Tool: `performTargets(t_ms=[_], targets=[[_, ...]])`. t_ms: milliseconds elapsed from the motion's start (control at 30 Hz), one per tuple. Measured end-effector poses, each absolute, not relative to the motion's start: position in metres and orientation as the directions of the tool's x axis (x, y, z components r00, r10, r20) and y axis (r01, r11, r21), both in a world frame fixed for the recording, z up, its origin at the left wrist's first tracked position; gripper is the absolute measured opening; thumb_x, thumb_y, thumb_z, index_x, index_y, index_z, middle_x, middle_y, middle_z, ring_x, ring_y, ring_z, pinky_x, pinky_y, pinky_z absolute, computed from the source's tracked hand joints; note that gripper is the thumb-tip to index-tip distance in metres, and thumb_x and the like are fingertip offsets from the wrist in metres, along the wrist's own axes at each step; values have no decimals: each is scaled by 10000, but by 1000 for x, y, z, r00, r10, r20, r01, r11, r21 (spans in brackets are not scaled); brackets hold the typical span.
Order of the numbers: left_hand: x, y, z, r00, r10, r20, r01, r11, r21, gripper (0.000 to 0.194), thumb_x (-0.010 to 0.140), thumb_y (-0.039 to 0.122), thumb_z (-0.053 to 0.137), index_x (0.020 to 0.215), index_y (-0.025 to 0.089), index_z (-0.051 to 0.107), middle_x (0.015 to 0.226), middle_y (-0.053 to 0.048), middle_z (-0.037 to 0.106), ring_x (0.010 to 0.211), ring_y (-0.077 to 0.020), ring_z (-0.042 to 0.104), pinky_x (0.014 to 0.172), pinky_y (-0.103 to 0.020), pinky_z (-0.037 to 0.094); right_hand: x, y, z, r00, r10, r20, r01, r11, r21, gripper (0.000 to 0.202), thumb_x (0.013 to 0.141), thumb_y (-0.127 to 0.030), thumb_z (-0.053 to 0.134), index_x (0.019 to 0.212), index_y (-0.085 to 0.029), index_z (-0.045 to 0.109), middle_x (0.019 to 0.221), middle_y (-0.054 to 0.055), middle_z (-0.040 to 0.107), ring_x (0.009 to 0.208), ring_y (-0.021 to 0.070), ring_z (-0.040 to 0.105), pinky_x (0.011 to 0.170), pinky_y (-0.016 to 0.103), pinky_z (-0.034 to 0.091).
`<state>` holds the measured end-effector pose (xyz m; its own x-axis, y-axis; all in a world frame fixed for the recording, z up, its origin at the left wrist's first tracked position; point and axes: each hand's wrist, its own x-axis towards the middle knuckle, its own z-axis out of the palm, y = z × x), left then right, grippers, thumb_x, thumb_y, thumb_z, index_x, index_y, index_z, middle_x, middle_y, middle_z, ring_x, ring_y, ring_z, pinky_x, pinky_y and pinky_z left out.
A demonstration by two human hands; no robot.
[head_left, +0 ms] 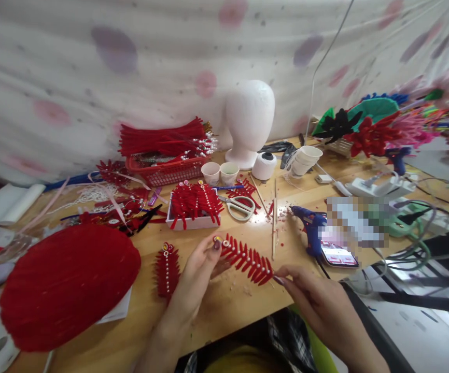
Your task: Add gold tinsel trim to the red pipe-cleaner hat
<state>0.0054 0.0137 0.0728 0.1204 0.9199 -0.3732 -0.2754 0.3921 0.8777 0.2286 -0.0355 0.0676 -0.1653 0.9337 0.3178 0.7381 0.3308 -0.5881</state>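
Between my two hands a red feather-shaped craft piece (250, 260) is stretched out above the table, with a row of white beads down its middle. My left hand (200, 264) pinches its round-eyed head end between thumb and finger. At the other, tapering end, the fingertips of my right hand (306, 292) are closed on the tip. A similar red beaded piece (166, 272) lies flat on the table beside my left wrist. More such red pieces fill a white box (193, 223) just beyond my hands.
A large red oval pad (69, 285) lies at left. A blue glue gun (310, 225) and a phone (339, 255) are at right. Scissors (240, 208), paper cups (211, 173), a white foam head (250, 116) and a red basket (162, 173) stand farther back. Cables run along the right side.
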Motion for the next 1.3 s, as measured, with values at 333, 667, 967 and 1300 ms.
performTargets(t_ms=[333, 667, 967, 1300], targets=[[-3, 6, 65, -131, 901, -413, -504, 298, 811, 464, 641, 425, 836, 985, 159, 673, 940, -67, 757, 883, -236, 721, 749, -348, 590, 197, -26, 64, -64, 827, 559, 629, 468, -621, 122, 911, -272, 669, 1029, -270, 700, 465, -85, 496, 363, 101, 393, 390, 237, 312], [6, -9, 73, -98, 893, -439, -638, 283, 716, 457, 664, 387, 839, 1018, 175, 644, 962, -77, 763, 904, -243, 737, 803, -355, 594, 149, -8, 42, -120, 825, 553, 429, 545, -721, 317, 908, -249, 674, 1213, -330, 710, 584, -34, 610, 470, 115, 511, 457, 223, 431], [4, -5, 73, -99, 898, -430, -641, 273, 718, 441, 678, 377, 818, 1020, 160, 644, 950, -82, 758, 931, -248, 726, 830, -373, 588, 140, -9, 48, -8, 925, 380, 261, 369, -892, 102, 864, -244, 706, 797, -254, 783, 648, 4, 732, 529, 155, 639, 503, 253, 493], [-9, -7, 57, -197, 917, -347, -361, 262, 895, 413, 814, 464, 696, 1116, 183, 677, 1109, -88, 727, 1034, -223, 674, 928, -336, 516, 176, -7, 63, 149, 903, 402, 197, 371, -907, 249, 932, -377, 632, 728, -235, 652, 800, 23, 614, 752, 163, 575, 678, 269, 468]])
